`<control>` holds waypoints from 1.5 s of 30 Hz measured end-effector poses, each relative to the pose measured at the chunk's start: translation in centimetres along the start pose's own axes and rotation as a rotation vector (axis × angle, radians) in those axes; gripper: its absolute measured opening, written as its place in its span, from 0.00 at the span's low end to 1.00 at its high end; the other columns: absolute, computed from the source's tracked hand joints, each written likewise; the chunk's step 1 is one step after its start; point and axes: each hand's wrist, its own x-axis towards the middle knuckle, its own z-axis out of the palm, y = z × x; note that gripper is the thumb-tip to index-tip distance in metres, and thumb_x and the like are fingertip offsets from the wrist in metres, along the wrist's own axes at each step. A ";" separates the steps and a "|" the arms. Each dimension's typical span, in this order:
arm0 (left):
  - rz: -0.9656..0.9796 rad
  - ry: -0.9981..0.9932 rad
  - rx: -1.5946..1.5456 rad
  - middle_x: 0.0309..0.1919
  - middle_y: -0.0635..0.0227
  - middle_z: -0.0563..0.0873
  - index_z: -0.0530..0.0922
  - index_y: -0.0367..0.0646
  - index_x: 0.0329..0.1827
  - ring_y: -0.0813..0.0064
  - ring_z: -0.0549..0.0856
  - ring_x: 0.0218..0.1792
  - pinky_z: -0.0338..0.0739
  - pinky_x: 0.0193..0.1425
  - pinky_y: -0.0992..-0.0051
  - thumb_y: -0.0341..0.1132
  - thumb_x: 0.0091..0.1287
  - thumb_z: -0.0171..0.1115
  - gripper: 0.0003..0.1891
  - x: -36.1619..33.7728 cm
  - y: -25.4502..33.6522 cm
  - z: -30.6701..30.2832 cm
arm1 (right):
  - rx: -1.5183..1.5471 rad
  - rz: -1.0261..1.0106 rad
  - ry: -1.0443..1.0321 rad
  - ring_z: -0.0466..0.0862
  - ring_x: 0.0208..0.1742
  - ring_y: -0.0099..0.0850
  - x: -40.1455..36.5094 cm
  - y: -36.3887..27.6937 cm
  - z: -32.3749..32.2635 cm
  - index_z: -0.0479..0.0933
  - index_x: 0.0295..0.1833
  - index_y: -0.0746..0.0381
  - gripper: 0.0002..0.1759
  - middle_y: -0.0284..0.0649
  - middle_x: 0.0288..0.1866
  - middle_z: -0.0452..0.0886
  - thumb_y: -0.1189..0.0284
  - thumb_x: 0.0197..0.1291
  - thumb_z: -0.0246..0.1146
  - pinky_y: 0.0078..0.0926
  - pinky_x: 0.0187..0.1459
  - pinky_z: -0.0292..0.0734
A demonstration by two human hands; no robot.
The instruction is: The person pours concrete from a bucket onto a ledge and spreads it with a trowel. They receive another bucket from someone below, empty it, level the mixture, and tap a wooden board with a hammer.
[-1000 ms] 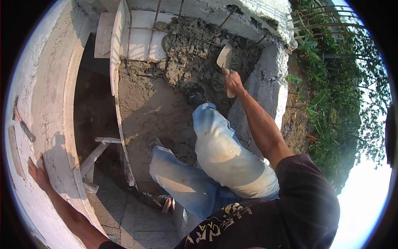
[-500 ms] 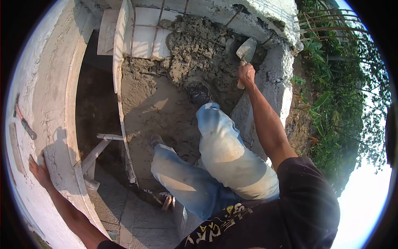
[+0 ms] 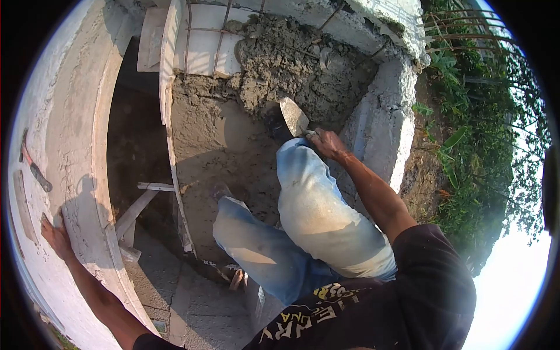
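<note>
My right hand point(image 3: 328, 143) is closed round the handle of a trowel point(image 3: 294, 116), whose blade is over my dark boot, just above my right knee. Rough wet concrete point(image 3: 280, 70) lies heaped beyond the blade, with a smoother grey layer point(image 3: 204, 134) around my feet. On the left, my left hand point(image 3: 56, 234) rests with fingers spread on the pale wall ledge point(image 3: 44, 274) and holds nothing.
A red-and-black handled tool point(image 3: 36, 169) lies on the left ledge. Thin formwork boards point(image 3: 169, 64) edge a dark gap point(image 3: 137, 128). Rebar point(image 3: 221, 35) crosses the top; a rough wall point(image 3: 388, 105) and plants point(image 3: 466, 146) are on the right.
My right hand and the trowel have moved left and toward my body, from the wall corner to above my boot. My left hand stays on the ledge.
</note>
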 end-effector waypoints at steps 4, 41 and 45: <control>-0.035 -0.043 0.005 0.53 0.38 0.77 0.71 0.33 0.62 0.43 0.75 0.56 0.72 0.60 0.57 0.52 0.65 0.63 0.33 0.2 0.2 -0.1 | -0.101 0.149 0.024 0.79 0.52 0.58 2.5 -0.3 0.7 0.73 0.54 0.65 0.26 0.60 0.46 0.81 0.52 0.66 0.52 0.50 0.53 0.73; -0.063 -0.049 0.006 0.54 0.40 0.75 0.69 0.33 0.64 0.45 0.74 0.57 0.71 0.61 0.57 0.51 0.64 0.64 0.34 0.2 0.7 -0.6 | 0.293 0.577 0.334 0.83 0.46 0.55 -2.3 5.7 13.7 0.80 0.41 0.73 0.25 0.62 0.40 0.82 0.58 0.56 0.61 0.45 0.45 0.76; -0.063 -0.069 -0.002 0.55 0.39 0.76 0.69 0.32 0.64 0.44 0.74 0.57 0.71 0.61 0.57 0.51 0.64 0.64 0.34 0.3 0.7 -0.7 | 0.441 0.526 0.523 0.85 0.43 0.53 0.4 5.0 13.9 0.80 0.40 0.72 0.24 0.61 0.37 0.82 0.58 0.54 0.63 0.45 0.41 0.76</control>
